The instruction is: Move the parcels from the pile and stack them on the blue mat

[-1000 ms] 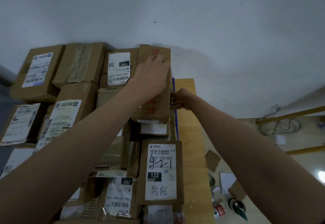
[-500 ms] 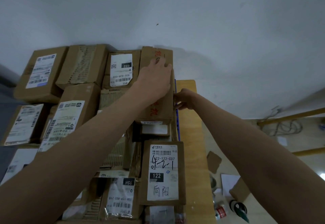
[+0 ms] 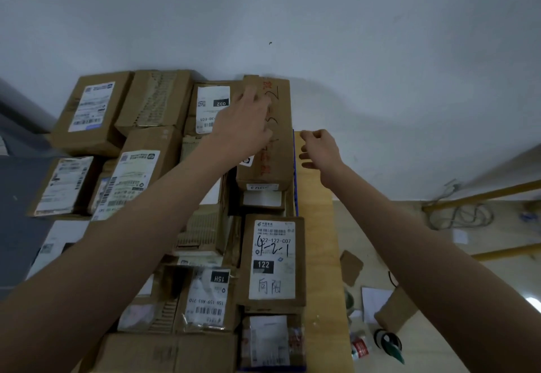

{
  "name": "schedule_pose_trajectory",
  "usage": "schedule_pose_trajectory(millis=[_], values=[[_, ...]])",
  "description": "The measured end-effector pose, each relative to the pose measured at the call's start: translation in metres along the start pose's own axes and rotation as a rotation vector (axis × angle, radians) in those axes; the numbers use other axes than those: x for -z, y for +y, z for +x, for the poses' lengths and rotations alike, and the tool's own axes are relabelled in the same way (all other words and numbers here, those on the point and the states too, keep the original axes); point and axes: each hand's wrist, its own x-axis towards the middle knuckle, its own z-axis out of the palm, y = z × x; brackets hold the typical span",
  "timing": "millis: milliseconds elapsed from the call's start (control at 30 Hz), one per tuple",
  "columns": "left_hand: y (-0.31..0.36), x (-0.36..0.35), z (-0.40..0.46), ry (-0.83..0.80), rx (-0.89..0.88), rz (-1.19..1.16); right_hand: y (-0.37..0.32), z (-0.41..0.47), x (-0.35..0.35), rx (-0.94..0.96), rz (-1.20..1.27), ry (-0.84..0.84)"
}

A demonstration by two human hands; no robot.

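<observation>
Many brown cardboard parcels are stacked tightly against the white wall. A long parcel with red handwriting [image 3: 276, 138] lies on top at the stack's far right corner. My left hand [image 3: 244, 122] hovers with relaxed fingers over that parcel's left edge and the parcel labelled 032 [image 3: 210, 100]. My right hand [image 3: 320, 148] is off the parcel, just right of it above the wooden table, fingers loosely curled and holding nothing. A thin strip of the blue mat [image 3: 295, 173] shows along the stack's right side. A parcel labelled 122 [image 3: 273, 258] sits nearer to me.
The wooden table [image 3: 317, 241] runs along the right of the stack. On the floor to the right lie cardboard scraps [image 3: 351, 267], paper, a tape roll [image 3: 386, 340] and cables [image 3: 465, 214]. More parcels fill the left side.
Both hands have let go of the long red-lettered parcel. My right hand pulled away to the right and my left hand lifted and shifted left; the parcel stays put.
</observation>
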Motion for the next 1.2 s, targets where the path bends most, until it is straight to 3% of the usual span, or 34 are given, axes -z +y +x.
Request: schedule_pose_trajectory(millis=[233, 600, 867, 1200], values=[[-0.014, 0.002, -0.042, -0.121, 0.087, -0.139, 0.001, -0.055, -0.003, 0.008, -0.100, -0.143], [-0.009, -0.011, -0.068, -0.138, 0.159, -0.289, -0.003, -0.084, -0.011, 0.074, -0.155, -0.155], [-0.006, -0.013, -0.081, -0.108, 0.129, -0.285, 0.003, -0.097, -0.010, 0.125, -0.184, -0.150], [0.002, -0.009, -0.087, -0.203, 0.117, -0.154, 0.000, -0.101, -0.007, 0.080, -0.304, -0.182]])
